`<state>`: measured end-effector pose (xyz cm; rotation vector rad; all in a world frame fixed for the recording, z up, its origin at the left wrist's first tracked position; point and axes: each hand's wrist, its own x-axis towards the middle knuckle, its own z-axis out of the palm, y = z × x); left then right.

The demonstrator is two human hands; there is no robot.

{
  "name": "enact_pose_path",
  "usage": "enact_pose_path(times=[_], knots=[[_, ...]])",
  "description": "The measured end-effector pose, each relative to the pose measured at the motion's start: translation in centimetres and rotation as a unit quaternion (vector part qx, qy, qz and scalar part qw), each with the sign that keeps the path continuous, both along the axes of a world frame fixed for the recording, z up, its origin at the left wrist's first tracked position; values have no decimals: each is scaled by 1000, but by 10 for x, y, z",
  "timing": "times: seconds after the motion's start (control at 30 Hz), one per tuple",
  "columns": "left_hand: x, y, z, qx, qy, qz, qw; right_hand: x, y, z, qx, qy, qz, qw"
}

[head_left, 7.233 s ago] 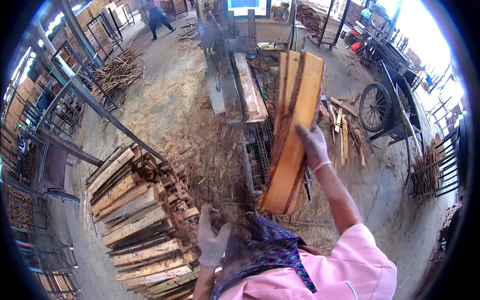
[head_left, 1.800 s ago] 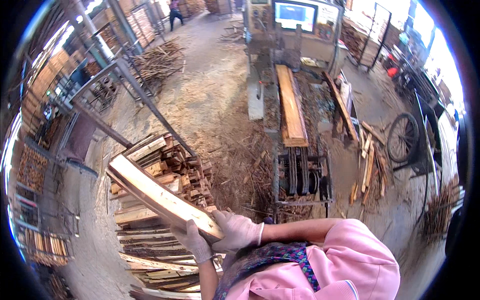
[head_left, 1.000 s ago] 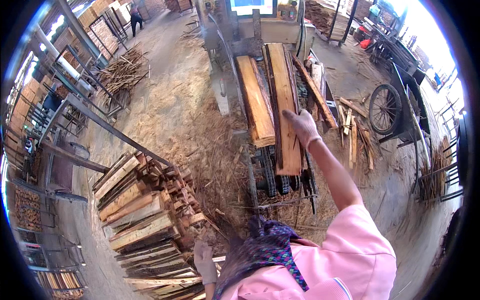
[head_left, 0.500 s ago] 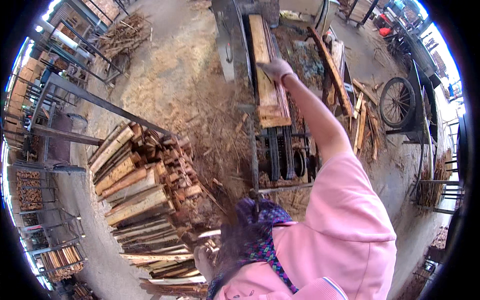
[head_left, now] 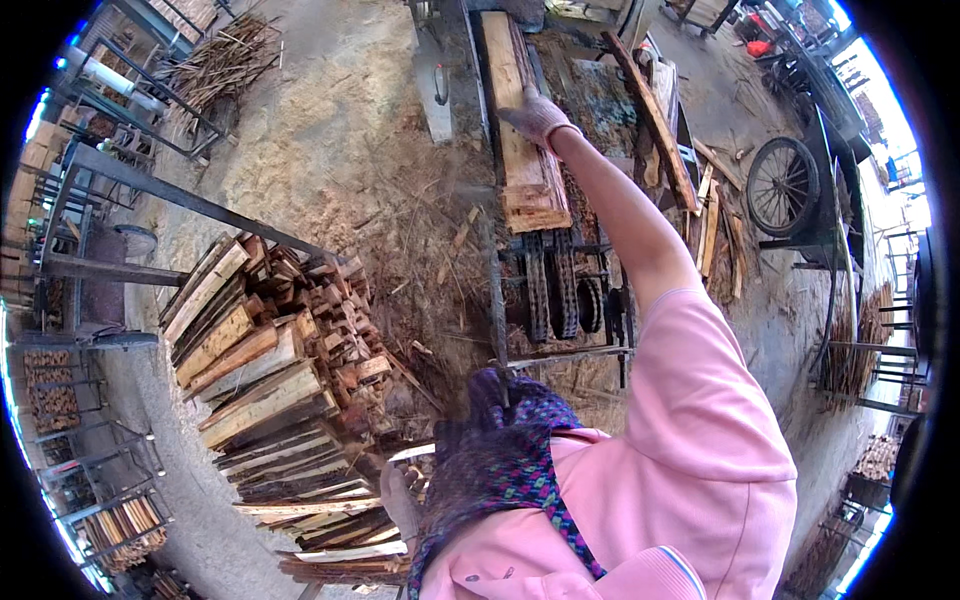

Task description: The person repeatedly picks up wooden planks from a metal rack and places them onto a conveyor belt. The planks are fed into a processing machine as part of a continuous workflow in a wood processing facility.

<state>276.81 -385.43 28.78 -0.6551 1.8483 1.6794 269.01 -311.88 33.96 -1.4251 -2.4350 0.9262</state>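
My right hand (head_left: pixel 540 118), in a pale glove, rests on a stack of long sawn planks (head_left: pixel 522 175). Its fingers are apart and laid over the planks' upper face. The planks lie lengthwise on a machine bed, their near ends above two dark drive chains (head_left: pixel 550 285). Low on the left, my left hand (head_left: pixel 400 500), also gloved, hangs beside my patterned apron (head_left: pixel 490 470), close to a big stack of split wood (head_left: pixel 265 385). Its fingers are blurred and partly hidden, so I cannot make out whether it grips anything.
A long narrow board (head_left: pixel 652 120) leans right of the machine, with loose offcuts (head_left: pixel 711 230) near it. Farther right stands a cart with a spoked wheel (head_left: pixel 783 187). A metal rail (head_left: pixel 200 200) crosses over the wood stack at left. Sawdust (head_left: pixel 330 110) covers the floor.
The whole view has shifted a little, so the scene sits higher and more to the left. My right hand stays on the planks, its fingers now extended farther forward.
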Motion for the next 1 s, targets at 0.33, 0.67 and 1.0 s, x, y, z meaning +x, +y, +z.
enact_pose_path(times=[0.33,0.67,1.0], knots=[[12,-16,-9,-26,-4,-26,999,3,-23,15,23,-11,1,1000],[10,-7,-17,-39,88,-87,992,14,-2,-4,271,-102,182,940],[80,-95,-65,-115,67,125,983,106,-247,51,163,313,114,929]])
